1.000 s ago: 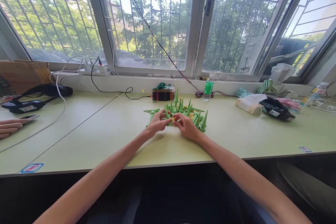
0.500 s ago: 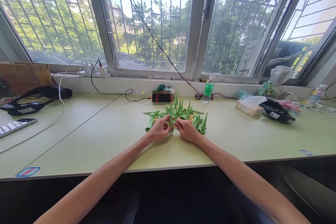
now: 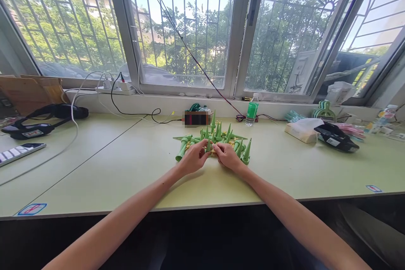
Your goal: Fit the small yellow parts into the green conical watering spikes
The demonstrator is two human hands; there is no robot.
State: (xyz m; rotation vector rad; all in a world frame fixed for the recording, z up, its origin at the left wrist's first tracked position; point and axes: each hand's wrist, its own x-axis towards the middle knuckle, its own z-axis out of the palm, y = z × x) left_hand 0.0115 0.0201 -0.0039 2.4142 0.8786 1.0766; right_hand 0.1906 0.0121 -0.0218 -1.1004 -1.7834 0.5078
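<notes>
My left hand (image 3: 193, 158) is closed round a green plastic cone-shaped spike (image 3: 208, 146), held upright with its point up. Right beside it, my right hand (image 3: 228, 156) has its fingers pinched together; what they hold, if anything, is too small to make out. Around and behind both hands lies a pile of similar green spikes (image 3: 229, 131), some standing, others on their sides. Small yellow pieces (image 3: 189, 145) are scattered among them. Close to my right hand stands another green spike (image 3: 247, 152), and to the left of my left hand lies a green tube-like piece (image 3: 181, 150).
Behind the pile sits a blurred-out dark device (image 3: 196, 119) on a cable. A water bottle (image 3: 252, 110) stands by the windowsill. Farther right are a tissue pack (image 3: 300, 131) and a black strapped device (image 3: 336, 137). A headset (image 3: 31, 128) and phone (image 3: 20, 154) lie at left.
The view has shifted slightly. My right hand's fingertips have moved a little up and away from the base of the spike in my left hand, which still holds it.
</notes>
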